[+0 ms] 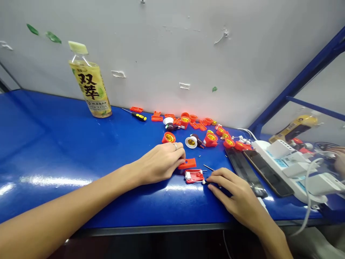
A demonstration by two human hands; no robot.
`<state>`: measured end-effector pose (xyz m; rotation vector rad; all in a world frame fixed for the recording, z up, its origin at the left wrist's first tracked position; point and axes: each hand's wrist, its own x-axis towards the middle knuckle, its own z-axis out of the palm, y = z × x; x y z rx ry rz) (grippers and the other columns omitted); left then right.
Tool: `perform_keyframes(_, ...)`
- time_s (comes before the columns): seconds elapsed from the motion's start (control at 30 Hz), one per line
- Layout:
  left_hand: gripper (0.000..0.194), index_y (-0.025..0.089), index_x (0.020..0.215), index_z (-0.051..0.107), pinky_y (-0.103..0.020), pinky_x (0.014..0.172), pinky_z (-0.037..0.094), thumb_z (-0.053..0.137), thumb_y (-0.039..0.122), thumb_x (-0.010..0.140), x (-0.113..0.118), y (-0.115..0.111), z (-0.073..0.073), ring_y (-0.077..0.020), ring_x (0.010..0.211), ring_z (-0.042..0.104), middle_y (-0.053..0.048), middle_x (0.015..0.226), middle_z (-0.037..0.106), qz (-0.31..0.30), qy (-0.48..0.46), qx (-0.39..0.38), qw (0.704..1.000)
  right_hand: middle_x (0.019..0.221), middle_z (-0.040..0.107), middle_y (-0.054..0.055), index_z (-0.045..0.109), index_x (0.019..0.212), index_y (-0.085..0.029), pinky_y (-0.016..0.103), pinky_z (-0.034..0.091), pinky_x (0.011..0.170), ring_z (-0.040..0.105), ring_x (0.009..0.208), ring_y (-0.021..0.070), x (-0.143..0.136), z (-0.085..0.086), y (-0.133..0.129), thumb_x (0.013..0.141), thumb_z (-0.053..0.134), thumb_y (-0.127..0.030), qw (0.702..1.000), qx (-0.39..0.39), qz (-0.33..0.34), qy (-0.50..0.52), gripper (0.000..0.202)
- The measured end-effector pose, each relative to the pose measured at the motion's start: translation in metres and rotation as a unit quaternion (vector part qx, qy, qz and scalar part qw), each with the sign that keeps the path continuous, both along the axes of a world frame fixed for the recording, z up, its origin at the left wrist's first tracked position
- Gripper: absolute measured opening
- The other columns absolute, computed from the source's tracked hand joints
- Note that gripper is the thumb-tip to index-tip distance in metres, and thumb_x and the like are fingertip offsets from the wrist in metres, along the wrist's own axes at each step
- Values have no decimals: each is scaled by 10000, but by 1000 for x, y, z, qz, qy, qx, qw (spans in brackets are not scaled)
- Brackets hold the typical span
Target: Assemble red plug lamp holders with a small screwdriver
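Observation:
My left hand (165,161) has its fingers closed on the left end of a flat red plastic cover (188,164) with a small hole. Just below the cover, an open red housing (194,176) lies on the blue table, with white parts inside and a metal pin at its right side. My right hand (230,189) rests right of the housing, its thumb and fingers around a thin dark item at its lower right corner, too small to make out. A thin metal rod (208,167) lies above the right fingers.
Behind the hands lie red lamp sockets (211,138), a white-rimmed socket (191,142) and a yellow-black screwdriver (138,116). A drink bottle (91,88) stands back left. Phones (268,172) and a white power strip (285,162) with chargers are on the right.

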<state>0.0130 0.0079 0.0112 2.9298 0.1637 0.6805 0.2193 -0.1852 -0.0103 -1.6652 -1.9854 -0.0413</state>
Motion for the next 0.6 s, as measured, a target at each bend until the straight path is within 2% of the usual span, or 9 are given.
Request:
perform_keyframes(0.13, 166, 138, 870, 600, -321, 714, 447, 489, 118, 992, 1, 3, -4, -206, 764, 595, -78, 888, 635, 37, 31, 109, 993, 991, 660, 44, 659, 1016, -215, 264, 548, 768, 656, 837, 135, 4, 1, 5, 1001, 548, -171, 999, 7, 27, -18, 121)
perform_keyframes(0.2, 161, 137, 862, 611, -338, 720, 450, 502, 106, 976, 1, 4, -5, -219, 770, 596, -87, 891, 640, 47, 45, 138, 988, 949, 668, 41, 651, 1011, -206, 256, 532, 716, 647, 779, 129, 8, 2, 6, 1001, 542, -153, 999, 12, 38, -37, 122)
perform_keyframes(0.3, 159, 142, 859, 618, -350, 733, 456, 509, 83, 959, 1, 4, -4, -225, 789, 601, -83, 905, 638, 49, 50, 147, 987, 902, 688, 40, 648, 1046, -196, 253, 510, 670, 652, 735, 131, 13, 5, 8, 997, 545, -137, 996, 30, 49, -68, 128)
perform_keyframes(0.6, 188, 148, 812, 624, -350, 742, 443, 519, 108, 963, 1, 3, -5, -219, 773, 591, -75, 866, 627, 43, 22, 148, 988, 931, 732, 43, 654, 1048, -203, 244, 526, 675, 691, 756, 133, 17, 12, 17, 988, 545, -132, 990, 38, 67, -114, 143)
